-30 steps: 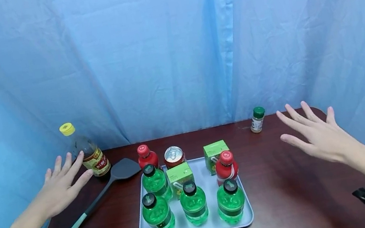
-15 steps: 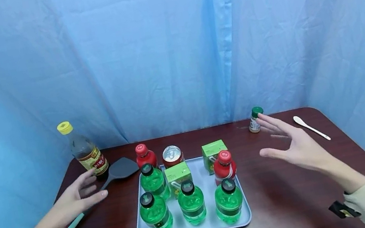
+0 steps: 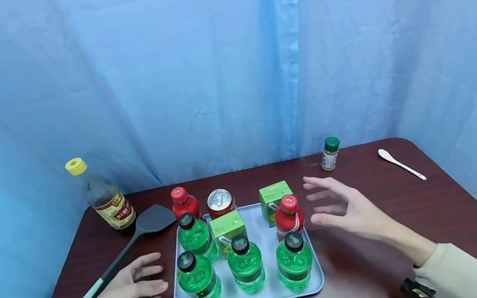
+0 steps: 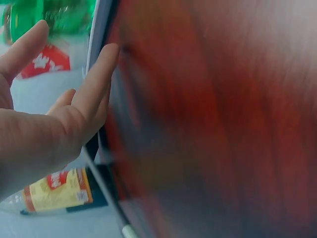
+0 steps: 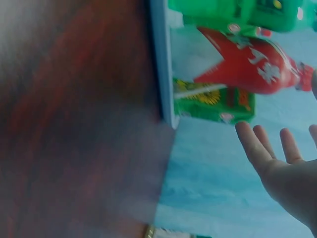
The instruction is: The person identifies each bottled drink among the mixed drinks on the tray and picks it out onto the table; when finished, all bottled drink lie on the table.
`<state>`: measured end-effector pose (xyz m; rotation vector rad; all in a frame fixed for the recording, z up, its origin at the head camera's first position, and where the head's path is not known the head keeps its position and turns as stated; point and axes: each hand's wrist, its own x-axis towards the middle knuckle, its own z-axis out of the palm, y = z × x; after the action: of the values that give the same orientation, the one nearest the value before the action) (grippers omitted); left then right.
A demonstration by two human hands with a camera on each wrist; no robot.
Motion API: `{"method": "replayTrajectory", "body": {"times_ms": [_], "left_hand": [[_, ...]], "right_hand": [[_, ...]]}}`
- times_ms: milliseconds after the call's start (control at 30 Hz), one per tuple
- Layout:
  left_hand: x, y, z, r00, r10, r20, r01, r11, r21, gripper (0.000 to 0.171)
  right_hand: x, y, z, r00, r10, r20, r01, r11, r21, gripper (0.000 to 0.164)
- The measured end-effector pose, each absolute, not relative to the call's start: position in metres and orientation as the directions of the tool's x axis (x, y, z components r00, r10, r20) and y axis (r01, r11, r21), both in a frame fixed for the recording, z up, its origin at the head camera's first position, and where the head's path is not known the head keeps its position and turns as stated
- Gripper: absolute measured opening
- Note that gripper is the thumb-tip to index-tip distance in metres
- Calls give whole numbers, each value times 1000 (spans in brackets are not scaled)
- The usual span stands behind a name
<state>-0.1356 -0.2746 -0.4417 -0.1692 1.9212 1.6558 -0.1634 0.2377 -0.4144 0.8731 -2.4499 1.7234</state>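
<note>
My left hand [image 3: 127, 291], fingers extended, is just left of a pale blue tray [image 3: 262, 243]. To the tray's right, my right hand [image 3: 350, 209] has its fingers spread toward a red-capped bottle [image 3: 289, 220]. Neither hand holds anything. On the tray stand several green bottles with black caps, one at the front right [image 3: 295, 264]. Two green drink cartons, one in the middle [image 3: 228, 225] and one at the back right [image 3: 274, 196], stand among them. Behind are a second red-capped bottle [image 3: 185, 203] and a drink can [image 3: 221, 202]. The right wrist view shows the nearer red bottle [image 5: 252, 64] beside a carton.
A yellow-capped sauce bottle [image 3: 115, 208] stands at the back left. A spatula [image 3: 155, 219] with a mint handle lies in front of it. A green-lidded spice jar [image 3: 329, 154] and a white spoon [image 3: 399, 163] are at the back right. Blue curtains [image 3: 205, 69] surround the table.
Both hands have come down and inward from the table's sides toward the tray. The white spoon, earlier hidden behind the right hand, now shows. The objects stay in place.
</note>
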Motion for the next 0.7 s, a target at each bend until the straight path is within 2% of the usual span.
{"method": "replayTrajectory", "body": {"times_ms": [367, 700], "left_hand": [[-124, -259, -456, -785, 310, -537, -485, 232, 843, 83], [-119, -251, -460, -825, 242, -510, -451, 262, 853, 75]], "right_hand": [[-167, 211, -428, -833, -469, 294, -407, 159, -900, 67], [-170, 201, -431, -858, -456, 237, -353, 186, -917, 57]]}}
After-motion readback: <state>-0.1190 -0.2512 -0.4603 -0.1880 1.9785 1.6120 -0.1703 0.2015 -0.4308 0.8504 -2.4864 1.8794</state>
